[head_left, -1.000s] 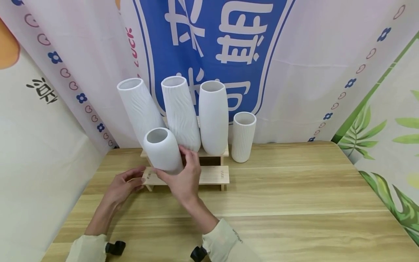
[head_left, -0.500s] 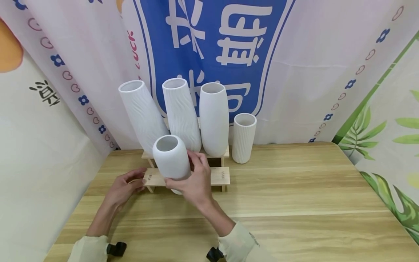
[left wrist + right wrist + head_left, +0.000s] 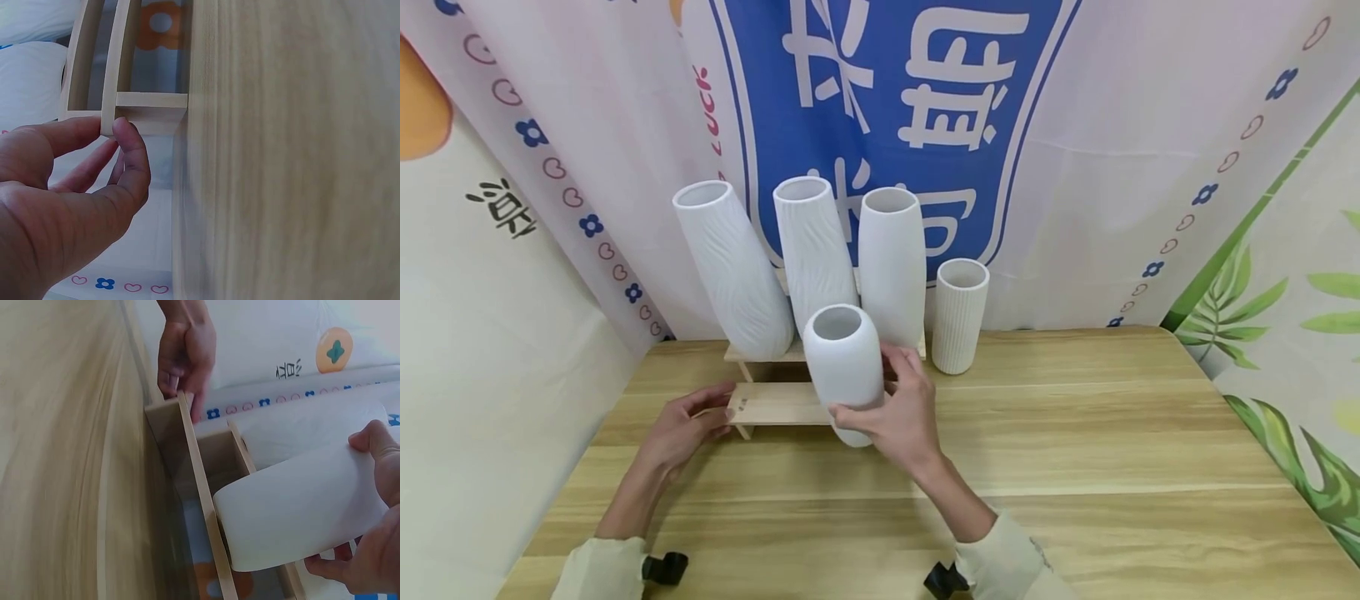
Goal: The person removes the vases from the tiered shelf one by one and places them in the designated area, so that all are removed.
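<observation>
**White vase held over the wooden step shelf**

White and smooth, the small vase [image 3: 844,367] stands out in the head view, gripped by the right hand [image 3: 901,415] with the thumb on its near side and the fingers curled round its far side. It hangs in front of the wooden step shelf [image 3: 775,404], over the shelf's lower step and right of that step's middle, its base reaching down past the step's front edge. Whether the base touches the step cannot be told. The mouth of the vase points up, leaning slightly away from the person.

The left hand [image 3: 683,428] is at the left end of the shelf's lower step. The left wrist view shows the thumb and fingertips [image 3: 125,134] pinching the end of the board.

On the shelf's upper step stand three tall white vases: a wavy-textured one [image 3: 733,271] at the left end, leaning left, a second wavy one [image 3: 811,246] at the middle, and a smooth one [image 3: 892,262] at the right end, behind the held vase. Just beside the shelf's right end, a ribbed vase [image 3: 958,315] stands on the wooden table [image 3: 1075,467]. Behind the shelf hangs a printed backdrop [image 3: 925,100] with a blue panel.
</observation>
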Demonstrator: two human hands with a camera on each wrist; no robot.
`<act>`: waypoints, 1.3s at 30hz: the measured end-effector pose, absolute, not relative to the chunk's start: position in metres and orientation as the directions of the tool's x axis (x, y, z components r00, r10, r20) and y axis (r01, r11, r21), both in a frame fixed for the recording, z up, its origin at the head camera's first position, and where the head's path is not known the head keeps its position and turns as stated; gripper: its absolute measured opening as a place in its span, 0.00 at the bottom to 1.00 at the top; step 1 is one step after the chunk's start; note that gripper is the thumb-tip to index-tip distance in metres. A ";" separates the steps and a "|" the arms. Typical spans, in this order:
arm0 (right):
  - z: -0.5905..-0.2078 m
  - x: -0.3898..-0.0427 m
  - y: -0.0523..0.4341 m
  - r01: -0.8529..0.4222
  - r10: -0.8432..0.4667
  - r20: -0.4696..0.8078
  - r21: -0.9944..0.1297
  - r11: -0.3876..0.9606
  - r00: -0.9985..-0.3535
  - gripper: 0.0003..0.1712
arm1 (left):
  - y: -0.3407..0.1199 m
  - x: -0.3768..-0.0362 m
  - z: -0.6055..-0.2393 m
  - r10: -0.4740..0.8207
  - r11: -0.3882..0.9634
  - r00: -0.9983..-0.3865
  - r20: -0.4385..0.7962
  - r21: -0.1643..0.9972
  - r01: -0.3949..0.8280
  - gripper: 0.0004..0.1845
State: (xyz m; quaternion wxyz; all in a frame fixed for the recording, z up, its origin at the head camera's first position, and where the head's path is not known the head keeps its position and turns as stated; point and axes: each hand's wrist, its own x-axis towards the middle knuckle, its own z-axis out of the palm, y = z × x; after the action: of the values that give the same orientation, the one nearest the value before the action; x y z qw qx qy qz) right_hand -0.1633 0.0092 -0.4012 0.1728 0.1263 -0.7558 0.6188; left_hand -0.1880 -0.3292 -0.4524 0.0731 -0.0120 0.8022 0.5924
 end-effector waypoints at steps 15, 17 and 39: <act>-0.398 -0.159 0.062 -0.356 0.083 0.391 -0.893 0.274 -0.917 0.47 | -0.332 -0.187 -0.452 0.065 0.307 -0.990 -0.128 0.946 -0.103 0.32; -0.398 -0.158 0.069 -0.350 0.093 0.390 -0.891 0.288 -0.916 0.46 | -0.332 -0.187 -0.452 0.065 0.309 -0.990 -0.126 0.946 -0.100 0.32; -0.389 -0.153 0.155 -0.270 0.209 0.368 -0.883 0.384 -0.906 0.44 | -0.331 -0.186 -0.450 0.067 0.301 -0.989 -0.135 0.947 -0.109 0.32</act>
State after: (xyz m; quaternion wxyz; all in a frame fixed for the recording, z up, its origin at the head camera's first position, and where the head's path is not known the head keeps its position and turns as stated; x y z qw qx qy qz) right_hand -0.1531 0.1554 -0.3889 0.2157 0.0191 -0.8034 0.5546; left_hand -0.1857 -0.3306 -0.4504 0.0744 -0.0133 0.8031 0.5910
